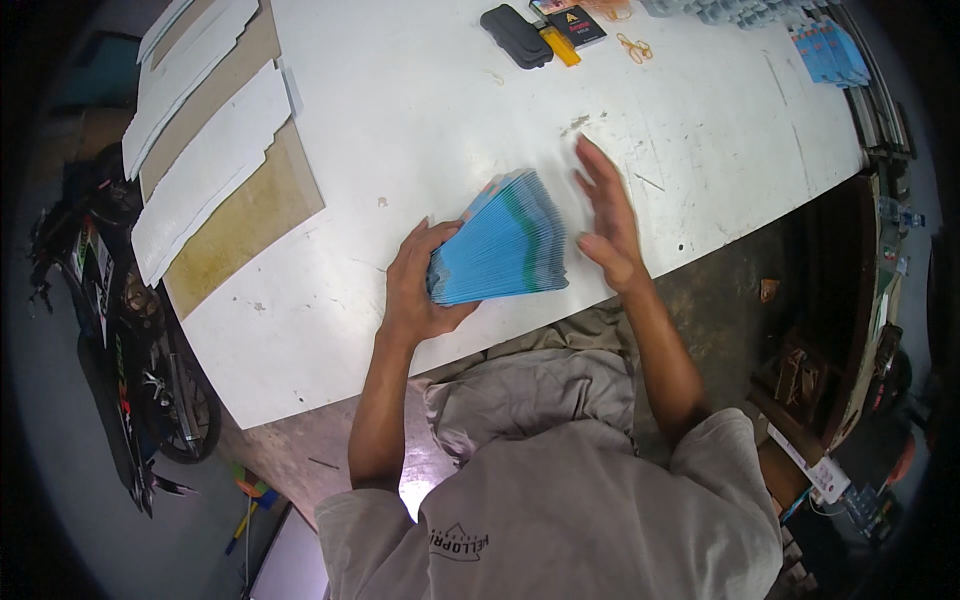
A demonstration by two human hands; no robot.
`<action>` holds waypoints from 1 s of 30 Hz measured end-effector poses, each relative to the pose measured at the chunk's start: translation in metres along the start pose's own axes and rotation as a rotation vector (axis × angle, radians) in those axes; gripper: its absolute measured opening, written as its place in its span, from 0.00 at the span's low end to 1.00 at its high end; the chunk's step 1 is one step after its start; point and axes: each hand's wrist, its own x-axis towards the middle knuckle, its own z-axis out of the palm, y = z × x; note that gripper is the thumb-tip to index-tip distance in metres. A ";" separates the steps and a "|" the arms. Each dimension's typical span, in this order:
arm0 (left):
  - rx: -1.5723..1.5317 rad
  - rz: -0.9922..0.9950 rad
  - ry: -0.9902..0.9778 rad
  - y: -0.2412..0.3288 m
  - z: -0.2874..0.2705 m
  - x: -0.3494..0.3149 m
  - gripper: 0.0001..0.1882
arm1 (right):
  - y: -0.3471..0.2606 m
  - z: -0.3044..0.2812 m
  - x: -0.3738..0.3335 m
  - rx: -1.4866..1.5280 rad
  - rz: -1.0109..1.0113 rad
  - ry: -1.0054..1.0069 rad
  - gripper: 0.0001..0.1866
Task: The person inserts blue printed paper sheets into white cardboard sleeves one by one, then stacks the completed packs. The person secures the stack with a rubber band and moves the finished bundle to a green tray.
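With the fanned stack as the clock's centre and the person's body at 6, the thick fan of light-blue paper pieces with a green band [500, 245] is over the near part of the flat white scuffed table [720, 130]. Its narrow end points to between 8 and 9 o'clock, and its wide, ridged edge spreads toward 2 and 3. Whether it rests on the tabletop I cannot tell.

The left hand [408, 285] is closed around the narrow end, thumb along the lower side. The right hand [612, 225], at 3 o'clock, is slightly blurred, open and just beside the wide edge without touching it, thumb apart from the extended fingers.

At 12 lies a black oblong case [515, 36], with a small yellow lighter [560, 46] between 12 and 1. Orange-yellow stringy loops [634, 48] lie at 1, and a group of flat blue packets [830, 52] at 2. Between 9 and 10, jagged-edged white paper sheets [213, 170] overlap a yellowish-tan board [245, 225].
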 end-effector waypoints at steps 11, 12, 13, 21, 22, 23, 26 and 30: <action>0.031 -0.071 -0.079 0.016 -0.010 0.004 0.52 | -0.015 0.001 -0.010 -0.534 0.132 -0.444 0.69; 0.027 -0.056 -0.090 0.014 -0.011 0.004 0.53 | -0.020 0.002 -0.001 -0.599 0.124 -0.479 0.68; 0.024 -0.040 -0.101 0.013 -0.013 0.005 0.54 | -0.021 0.003 0.006 -0.664 0.115 -0.514 0.68; 0.022 -0.155 -0.054 0.006 -0.003 -0.002 0.67 | 0.001 0.010 0.004 -0.339 0.141 -0.413 0.69; -0.058 -0.197 -0.021 0.002 -0.001 -0.008 0.68 | -0.004 0.003 0.006 -0.375 0.160 -0.454 0.70; 0.002 -0.157 -0.042 0.002 -0.003 -0.008 0.71 | -0.007 0.000 0.009 -0.409 0.179 -0.488 0.71; 0.137 -0.084 -0.083 0.009 -0.010 -0.004 0.78 | -0.012 0.002 0.018 -0.595 0.085 -0.549 0.69; 0.125 -0.099 -0.120 0.013 -0.018 0.009 0.83 | 0.011 0.007 0.016 -0.389 0.066 -0.444 0.70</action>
